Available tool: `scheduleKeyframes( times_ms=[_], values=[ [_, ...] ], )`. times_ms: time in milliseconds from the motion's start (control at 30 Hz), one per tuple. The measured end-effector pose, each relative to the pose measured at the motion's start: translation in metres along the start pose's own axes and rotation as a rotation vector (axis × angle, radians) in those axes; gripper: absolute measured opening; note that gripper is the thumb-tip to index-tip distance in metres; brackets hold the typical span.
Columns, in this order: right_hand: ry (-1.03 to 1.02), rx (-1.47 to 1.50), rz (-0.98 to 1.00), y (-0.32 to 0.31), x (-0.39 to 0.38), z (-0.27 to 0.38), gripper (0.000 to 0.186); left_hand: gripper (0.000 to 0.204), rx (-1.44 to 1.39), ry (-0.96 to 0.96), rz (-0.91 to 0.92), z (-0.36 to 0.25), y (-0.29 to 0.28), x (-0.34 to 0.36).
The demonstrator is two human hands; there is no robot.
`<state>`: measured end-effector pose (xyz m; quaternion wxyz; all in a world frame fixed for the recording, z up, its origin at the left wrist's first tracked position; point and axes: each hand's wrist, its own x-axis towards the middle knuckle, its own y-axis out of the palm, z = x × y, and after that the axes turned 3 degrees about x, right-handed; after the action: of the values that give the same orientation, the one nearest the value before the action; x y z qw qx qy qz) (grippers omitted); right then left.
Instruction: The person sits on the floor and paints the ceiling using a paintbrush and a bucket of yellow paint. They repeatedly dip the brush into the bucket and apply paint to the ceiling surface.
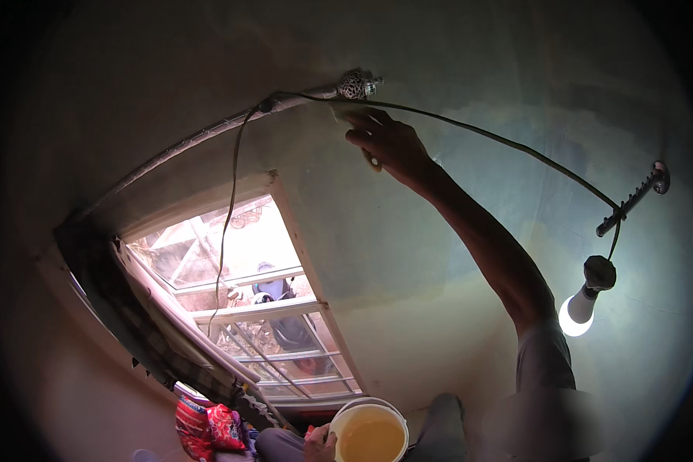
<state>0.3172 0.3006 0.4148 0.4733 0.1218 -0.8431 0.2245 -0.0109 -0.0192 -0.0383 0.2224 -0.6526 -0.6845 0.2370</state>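
My right hand (385,142) reaches up to the wall just under the curtain rod (177,158) and its patterned finial (353,83), closed on a yellow-handled brush (373,162) whose head is largely hidden by my fingers. A cord (477,131) runs over the rod, above my hand. Low in the view, my left hand (319,443) grips the rim of a white bucket (369,431) containing yellowish liquid.
A window (289,271) with a dark curtain (112,292) is at left, a person (281,316) beyond its panes. A lit bulb (576,312) hangs on the cord below a hook rail (627,204). Red patterned cushions (196,423) lie at lower left, near my legs (277,446).
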Motion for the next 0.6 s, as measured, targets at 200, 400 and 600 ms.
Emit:
scheduleKeyframes(
  times_ms=[200, 400, 600],
  values=[
    [-0.014, 0.018, -0.044, 0.032, 0.025, 0.007, 0.023, 0.033, 0.141, -0.015, -0.021, 0.007, -0.001, 0.002],
    [0.074, -0.009, 0.206, 0.029, -0.027, 0.039, 0.023, 0.031, 0.096, 0.103, -0.104, 0.013, 0.004, 0.0],
    [0.032, -0.012, 0.011, 0.018, -0.014, 0.05, 0.028, 0.03, 0.078, 0.131, -0.093, -0.01, -0.003, -0.002]
  ],
)
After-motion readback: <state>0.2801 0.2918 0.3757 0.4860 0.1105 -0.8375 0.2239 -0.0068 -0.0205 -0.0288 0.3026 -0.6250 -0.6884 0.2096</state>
